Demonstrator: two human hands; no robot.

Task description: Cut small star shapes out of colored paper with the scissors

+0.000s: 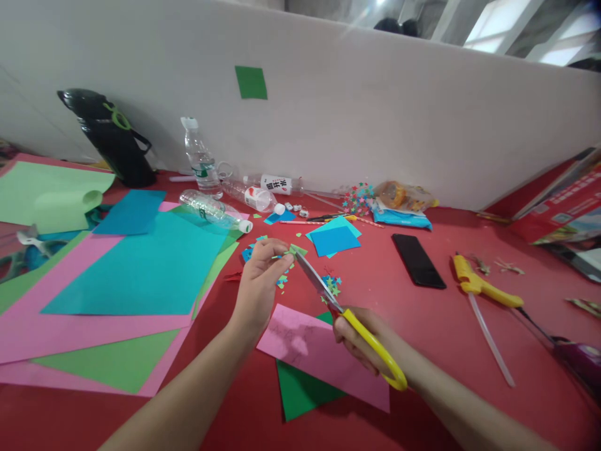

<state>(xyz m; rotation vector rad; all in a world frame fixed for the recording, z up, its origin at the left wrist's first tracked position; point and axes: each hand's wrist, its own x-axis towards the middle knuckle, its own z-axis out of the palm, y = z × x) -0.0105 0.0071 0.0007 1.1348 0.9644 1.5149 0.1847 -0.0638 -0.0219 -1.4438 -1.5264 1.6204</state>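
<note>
Green paper scrap point(295, 250) pinched in left fingers point(275, 247); right fingers point(350, 338) clenched on scissors point(335, 307). Best: turn scrap, not scissors.

Sm green scrap point(295, 251), yellow scissors point(346, 318) touching

Phone point(417, 260) right of scissors point(350, 319); glue gun point(483, 285) farther right.

Left: paper sheets point(141, 269) and bottles point(211, 210) block me.
Centre: scissors point(347, 316) bar my way.
Right: bare table point(446, 338) before phone point(417, 260).
</note>
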